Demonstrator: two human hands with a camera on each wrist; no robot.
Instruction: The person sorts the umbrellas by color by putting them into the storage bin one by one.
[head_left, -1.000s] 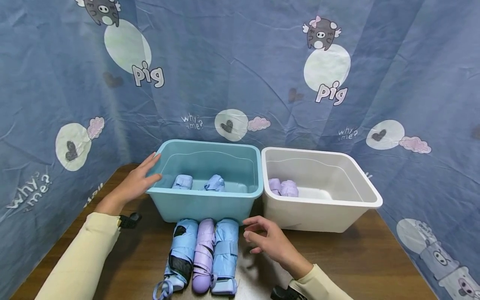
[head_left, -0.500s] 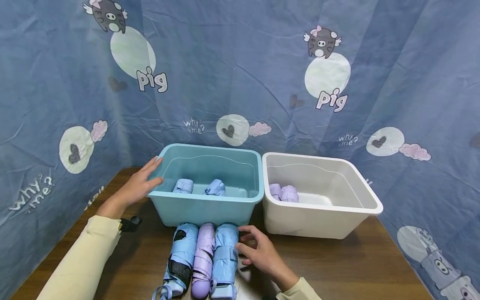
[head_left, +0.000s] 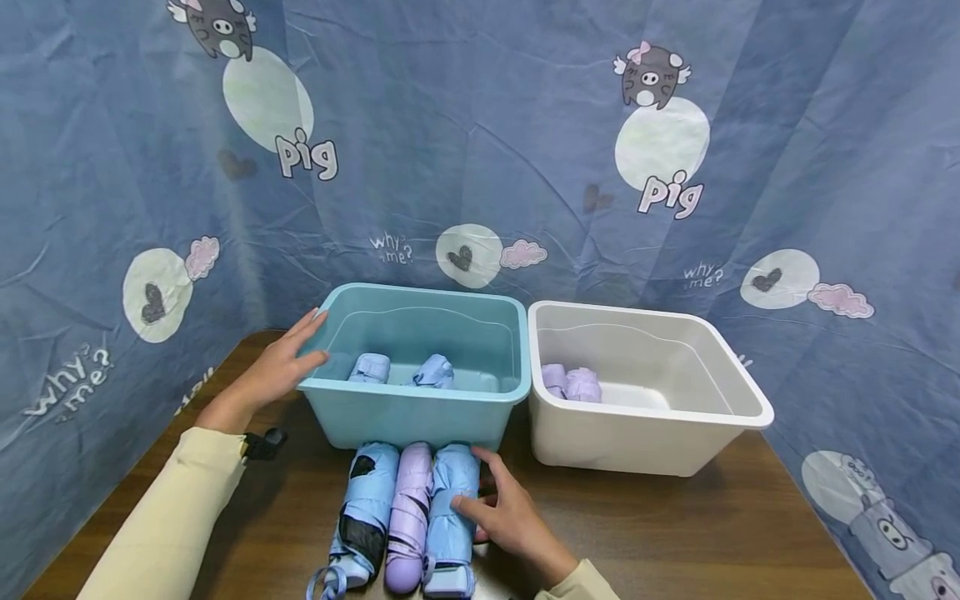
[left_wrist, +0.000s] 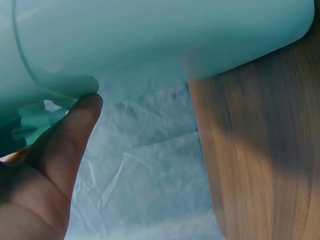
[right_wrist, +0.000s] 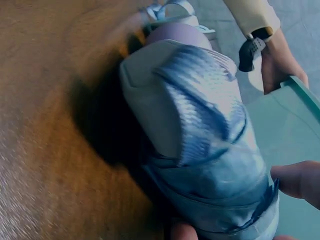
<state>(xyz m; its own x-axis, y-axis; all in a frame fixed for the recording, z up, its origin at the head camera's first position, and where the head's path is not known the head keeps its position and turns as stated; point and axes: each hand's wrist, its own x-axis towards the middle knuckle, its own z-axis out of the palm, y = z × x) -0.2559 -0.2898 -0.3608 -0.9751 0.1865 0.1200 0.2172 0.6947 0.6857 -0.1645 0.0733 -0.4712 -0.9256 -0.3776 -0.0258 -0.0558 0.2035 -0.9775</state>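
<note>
Three folded umbrellas lie side by side in front of the teal bin: a blue umbrella with dark patches (head_left: 367,487), a lilac umbrella (head_left: 408,517) and a right-hand blue umbrella (head_left: 452,533). My right hand (head_left: 510,512) holds that right-hand one, thumb over its top and fingers along its right side. In the right wrist view its pale handle and wrist strap (right_wrist: 200,105) show close up. My left hand (head_left: 273,371) rests on the left rim of the teal bin (head_left: 405,417), fingers extended along it.
Two blue umbrellas (head_left: 432,372) are inside the teal bin. A white bin (head_left: 615,437) stands against its right side, with two lilac umbrellas (head_left: 583,386) in it. Behind the wooden table (head_left: 675,533) hangs a blue printed cloth (head_left: 480,125).
My right hand has moved left from beside the right-hand blue umbrella and closed its thumb and fingers around it. The left hand stays on the teal bin's rim.
</note>
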